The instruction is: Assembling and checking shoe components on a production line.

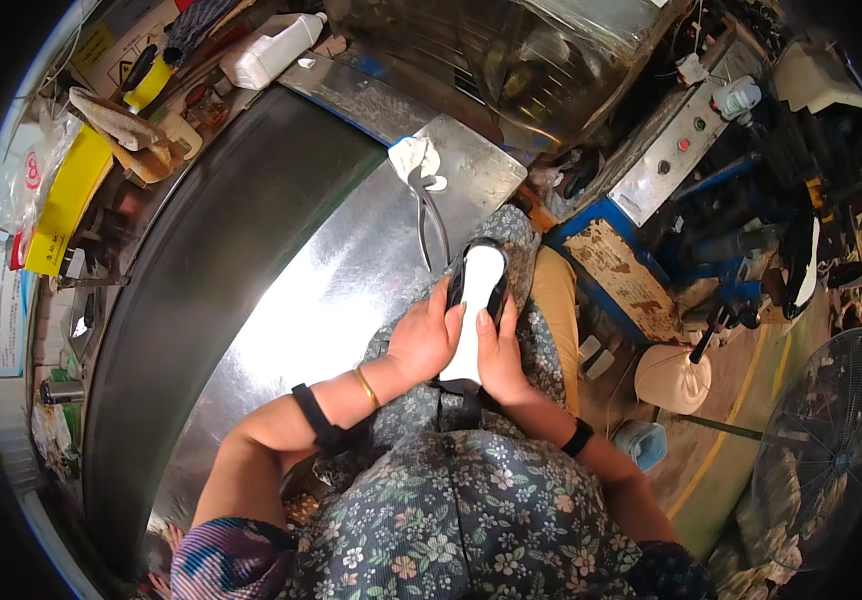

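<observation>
Both hands clasp a white shoe sole at the metal bench edge: left hand at nine o'clock, right hand at three; its long axis points twelve o'clock.

shoe: between both hands, over the lap, at the metal table edge
left hand: on shoe's left side
right hand: on shoe's right side
pliers: on table, just behind shoe
jug: far behind, left
fan: right, on floor
</observation>
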The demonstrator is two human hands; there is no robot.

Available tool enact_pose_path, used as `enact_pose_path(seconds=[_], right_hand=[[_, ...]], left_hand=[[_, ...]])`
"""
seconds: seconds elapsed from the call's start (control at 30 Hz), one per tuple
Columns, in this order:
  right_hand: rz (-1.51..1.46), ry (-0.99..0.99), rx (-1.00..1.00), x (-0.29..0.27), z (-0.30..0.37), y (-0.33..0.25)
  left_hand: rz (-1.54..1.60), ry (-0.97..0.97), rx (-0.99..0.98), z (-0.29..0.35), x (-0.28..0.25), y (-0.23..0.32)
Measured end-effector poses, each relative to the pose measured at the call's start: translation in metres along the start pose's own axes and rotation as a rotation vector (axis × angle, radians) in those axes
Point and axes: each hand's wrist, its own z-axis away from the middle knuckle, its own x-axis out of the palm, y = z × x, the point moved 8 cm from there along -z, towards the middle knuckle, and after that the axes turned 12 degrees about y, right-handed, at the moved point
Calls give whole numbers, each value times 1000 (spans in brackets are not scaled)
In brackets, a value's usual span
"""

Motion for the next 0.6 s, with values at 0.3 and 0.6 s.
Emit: enact_pose_path(seconds=[0.3,0.6], right_hand=[[289,57,246,-52,-142,17],[131,-185,-224,14,-138,-44]], left_hand=[[35,-473,-333,-108,32,-11],[-230,-263,65,-84,9,14]])
